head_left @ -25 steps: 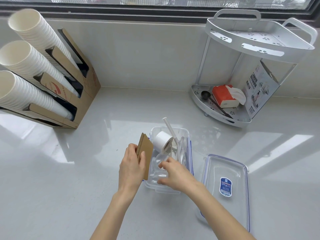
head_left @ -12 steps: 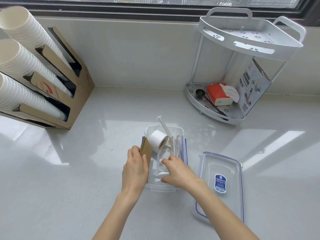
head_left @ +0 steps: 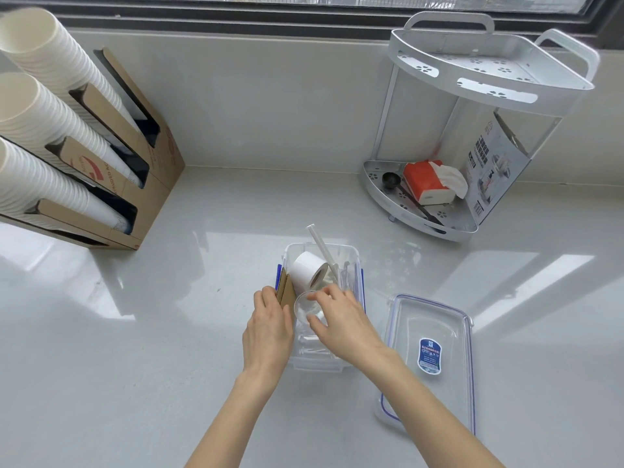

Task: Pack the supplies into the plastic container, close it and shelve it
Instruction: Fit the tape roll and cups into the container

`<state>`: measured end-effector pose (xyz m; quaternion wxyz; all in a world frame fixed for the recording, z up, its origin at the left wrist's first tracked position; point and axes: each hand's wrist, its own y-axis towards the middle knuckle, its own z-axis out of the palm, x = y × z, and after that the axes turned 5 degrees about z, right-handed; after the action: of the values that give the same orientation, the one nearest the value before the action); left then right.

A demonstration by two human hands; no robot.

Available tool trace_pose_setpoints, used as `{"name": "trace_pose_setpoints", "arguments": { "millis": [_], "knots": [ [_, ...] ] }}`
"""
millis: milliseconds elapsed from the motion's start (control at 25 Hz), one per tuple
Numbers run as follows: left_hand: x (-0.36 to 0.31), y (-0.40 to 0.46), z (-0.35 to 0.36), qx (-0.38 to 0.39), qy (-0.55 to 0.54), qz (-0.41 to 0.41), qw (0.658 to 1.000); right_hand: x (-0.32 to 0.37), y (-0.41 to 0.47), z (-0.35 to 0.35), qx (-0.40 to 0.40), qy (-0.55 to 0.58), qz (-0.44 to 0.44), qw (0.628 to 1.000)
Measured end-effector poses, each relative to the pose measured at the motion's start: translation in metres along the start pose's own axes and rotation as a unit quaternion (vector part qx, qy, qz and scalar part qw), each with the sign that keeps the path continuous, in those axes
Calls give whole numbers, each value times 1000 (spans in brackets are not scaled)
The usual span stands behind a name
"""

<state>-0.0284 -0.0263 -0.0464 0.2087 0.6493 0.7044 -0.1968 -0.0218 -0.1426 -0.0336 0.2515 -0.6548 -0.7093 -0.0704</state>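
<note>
Left hand [head_left: 268, 336] slots flat corrugated cardboard [head_left: 286, 290] into clear container [head_left: 354, 265].

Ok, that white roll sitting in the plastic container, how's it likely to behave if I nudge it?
The white roll lies tilted on its round side, so it would probably roll or slip down inside the container. It looks like wound paper or tape, likely light. The stick beside it may shift with it.

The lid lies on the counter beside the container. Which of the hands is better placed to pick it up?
The right hand, probably. The lid lies on that hand's side of the plastic container, next to the right forearm. The left hand holds cardboard at the container's far side.
</note>
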Motion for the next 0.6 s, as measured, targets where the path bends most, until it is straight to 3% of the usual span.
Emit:
{"name": "trace_pose_setpoints", "arguments": {
  "millis": [120, 320, 600],
  "knots": [
    [2, 0, 1, -2, -6, -4, 1000, 10, 7, -1, -54, 65, -3, 996],
    [4, -3, 1, 2, 10, 1, 1000, 25, 21, 1, 37, 147, 18, 988],
    [18, -6, -1, 1, -36, 26, 999, 28, 28, 9, 63, 205, 48, 976]
  ]
}}
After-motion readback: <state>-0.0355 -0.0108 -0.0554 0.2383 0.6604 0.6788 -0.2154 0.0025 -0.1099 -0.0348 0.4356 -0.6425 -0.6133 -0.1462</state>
